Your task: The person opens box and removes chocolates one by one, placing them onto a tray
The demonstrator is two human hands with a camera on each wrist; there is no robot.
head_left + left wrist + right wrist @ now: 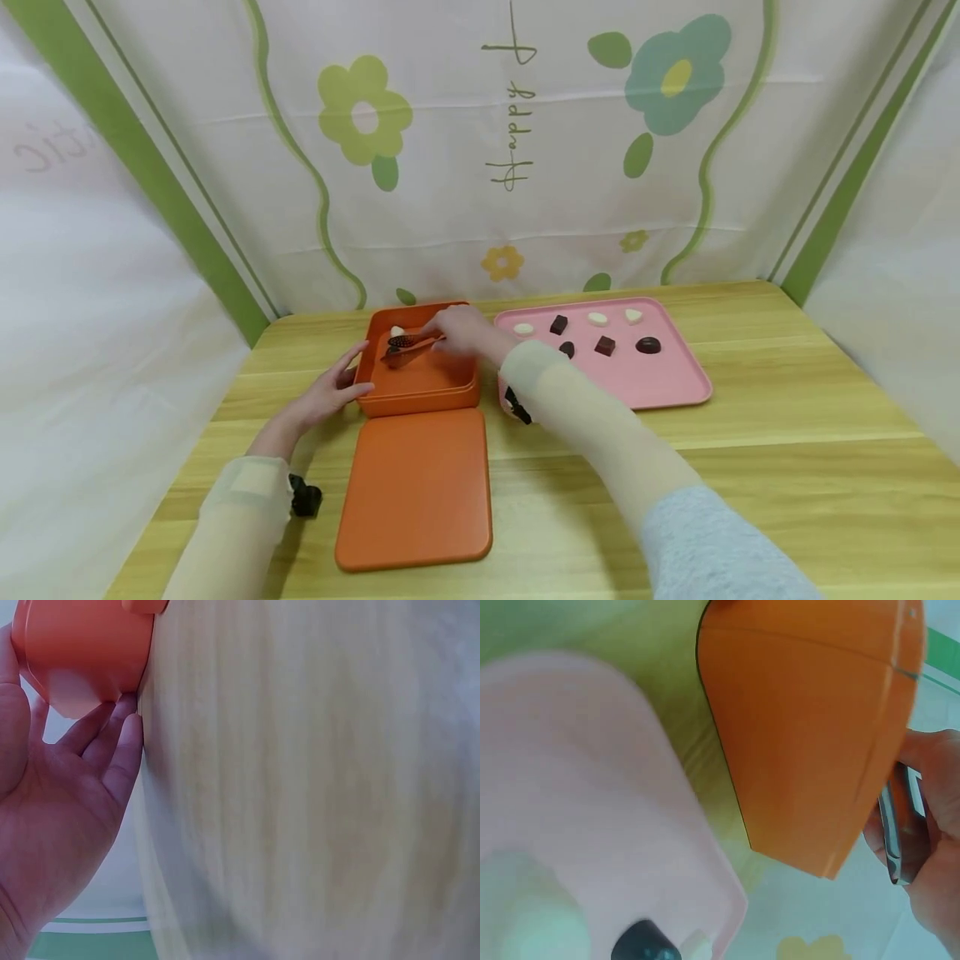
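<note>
In the head view, my right hand (463,330) grips a pair of metal tongs (411,355) over the orange box (423,405). The tongs' ends are inside the box, spread around a dark chocolate-like piece (392,351). A white piece (397,332) lies beside them near the back left corner. In the right wrist view, the handle of the tongs (901,825) shows in the hand behind the box wall. My left hand (330,395) touches the box's left side with spread, nearly straight fingers. The left wrist view shows its fingertips against the outer wall (90,652).
An orange lid (416,492) lies flat in front of the box. Right of the box is a pink tray (660,387) with several dark and white pieces, among them a dark oval (648,345) and a dark square (604,345). A flowered curtain hangs behind the wooden table (787,467).
</note>
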